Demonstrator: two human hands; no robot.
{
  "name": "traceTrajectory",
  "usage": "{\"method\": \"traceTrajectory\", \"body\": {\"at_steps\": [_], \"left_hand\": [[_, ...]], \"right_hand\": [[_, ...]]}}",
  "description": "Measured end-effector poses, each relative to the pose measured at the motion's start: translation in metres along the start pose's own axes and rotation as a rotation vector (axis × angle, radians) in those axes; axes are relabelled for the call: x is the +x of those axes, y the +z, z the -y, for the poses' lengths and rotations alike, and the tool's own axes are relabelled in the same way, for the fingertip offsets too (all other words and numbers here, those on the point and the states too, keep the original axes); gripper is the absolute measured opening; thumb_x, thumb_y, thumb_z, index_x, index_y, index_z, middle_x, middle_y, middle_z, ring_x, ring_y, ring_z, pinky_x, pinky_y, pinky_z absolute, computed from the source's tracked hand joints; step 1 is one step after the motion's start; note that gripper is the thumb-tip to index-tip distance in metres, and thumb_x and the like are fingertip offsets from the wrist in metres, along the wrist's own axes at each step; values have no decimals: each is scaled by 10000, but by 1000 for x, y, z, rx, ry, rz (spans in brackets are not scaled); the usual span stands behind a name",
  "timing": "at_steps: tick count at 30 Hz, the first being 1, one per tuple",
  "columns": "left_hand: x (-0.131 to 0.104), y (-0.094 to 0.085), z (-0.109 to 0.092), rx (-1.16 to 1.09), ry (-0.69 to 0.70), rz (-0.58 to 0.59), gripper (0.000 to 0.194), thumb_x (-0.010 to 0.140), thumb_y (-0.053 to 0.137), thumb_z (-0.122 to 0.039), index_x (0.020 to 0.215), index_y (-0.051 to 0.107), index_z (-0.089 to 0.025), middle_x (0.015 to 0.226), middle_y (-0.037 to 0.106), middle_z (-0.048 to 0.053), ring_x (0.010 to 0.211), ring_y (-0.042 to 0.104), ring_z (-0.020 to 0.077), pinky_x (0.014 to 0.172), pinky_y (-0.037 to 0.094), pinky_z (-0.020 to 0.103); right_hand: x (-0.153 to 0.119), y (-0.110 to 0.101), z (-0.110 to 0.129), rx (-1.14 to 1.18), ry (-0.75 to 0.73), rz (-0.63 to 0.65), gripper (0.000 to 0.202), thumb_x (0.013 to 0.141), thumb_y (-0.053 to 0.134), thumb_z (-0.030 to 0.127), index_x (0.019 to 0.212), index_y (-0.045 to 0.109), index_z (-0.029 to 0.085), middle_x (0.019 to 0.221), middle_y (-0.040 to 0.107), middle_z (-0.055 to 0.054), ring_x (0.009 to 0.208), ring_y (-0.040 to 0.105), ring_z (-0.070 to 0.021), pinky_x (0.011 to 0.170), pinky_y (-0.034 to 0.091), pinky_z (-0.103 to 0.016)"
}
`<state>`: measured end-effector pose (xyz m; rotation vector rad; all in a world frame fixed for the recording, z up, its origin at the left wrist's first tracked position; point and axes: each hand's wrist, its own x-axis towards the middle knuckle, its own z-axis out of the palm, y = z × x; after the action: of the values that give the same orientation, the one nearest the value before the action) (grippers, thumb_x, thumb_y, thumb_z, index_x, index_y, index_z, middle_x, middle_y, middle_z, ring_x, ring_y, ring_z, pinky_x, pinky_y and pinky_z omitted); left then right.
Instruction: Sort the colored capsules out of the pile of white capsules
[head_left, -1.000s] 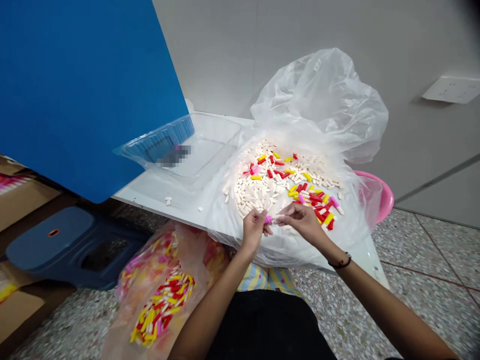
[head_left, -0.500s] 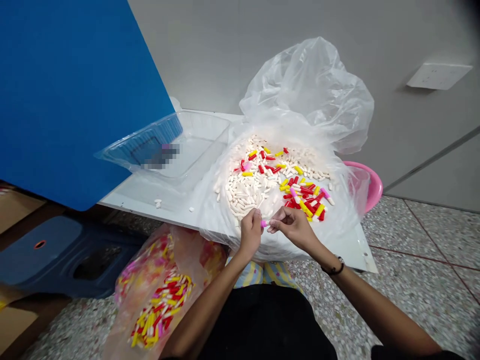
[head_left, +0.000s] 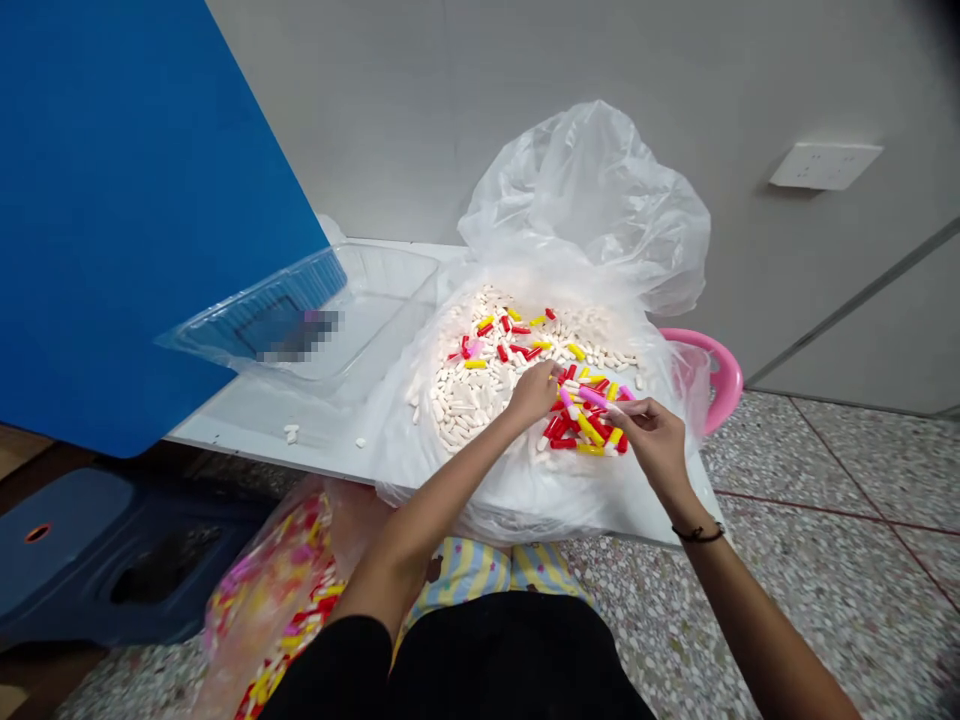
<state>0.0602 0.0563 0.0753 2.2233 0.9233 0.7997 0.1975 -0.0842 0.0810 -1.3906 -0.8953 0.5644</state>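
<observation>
Wall: the gray wall [head_left: 360, 120] is behind everything.
Blue board: the big blue board [head_left: 135, 200] is on the left, by the worktop.
Worktop: the white worktop [head_left: 322, 425] holds the see-through bag and the tray.
See-through bag: the see-through bag [head_left: 585, 210] lies open, and its top puffs up near the wall.
Stool: the dark blue stool [head_left: 67, 540] is low down on the left.
Tray: the clear tray [head_left: 367, 325] sits left of the see-through bag, and a blurry patch hides a bit of it.
Lower bag: the lower bag [head_left: 255, 575] is below the worktop, full of bright bits.
Pink tub: the pink tub [head_left: 726, 385] peeks out on the right.
Left hand: the left hand [head_left: 534, 392] has its fingertips at the bright pile; I cannot tell if they pinch anything.
Right hand: the right hand [head_left: 658, 440] pinches the pink-and-white piece.
Bright pile: the bright pile [head_left: 589, 430] of red, yellow, pink and white bits is on the see-through bag.
White bits: lots of white bits [head_left: 461, 405] lie left of the bright pile.
Pink-and-white piece: the pink-and-white piece [head_left: 595, 398] is over the bright pile.
</observation>
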Motion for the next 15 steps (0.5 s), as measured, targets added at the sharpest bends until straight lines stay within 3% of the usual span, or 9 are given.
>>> {"method": "traceTrajectory", "body": {"at_steps": [3,6,10,15], "left_hand": [[49,17,17,331,150,247,390,700,443,26,1012,593,-154,1088,614,96,1043,533,215,902,387,320],[72,29,28,433,194,391,332,644,555,-7,923,630,-170,944,649,72,911,576,224,801,418,301],[74,33,37,488,195,381,258,689,546,-41,904,625,-160,888,640,86,864,577,234,730,415,303],[62,29,47,533,177,317,206,788,466,-72,934,600,-128,985,615,130,961,547,246,803,403,334]], "right_hand": [[12,-29,-20,-255,-76,-61,322,658,719,465,703,591,173,767,667,-54,752,649,-211,757,552,-387],[15,-44,-38,-396,-117,2,302,718,655,463,761,607,168,784,663,-62,728,643,-203,716,558,-379],[23,-44,-45,-561,-260,148,174,794,545,339,810,597,174,831,648,-70,725,621,-195,665,544,-359],[57,-30,-38,-736,-370,160,141,798,464,225,804,595,172,840,653,-72,770,609,-196,721,498,-335]]}}
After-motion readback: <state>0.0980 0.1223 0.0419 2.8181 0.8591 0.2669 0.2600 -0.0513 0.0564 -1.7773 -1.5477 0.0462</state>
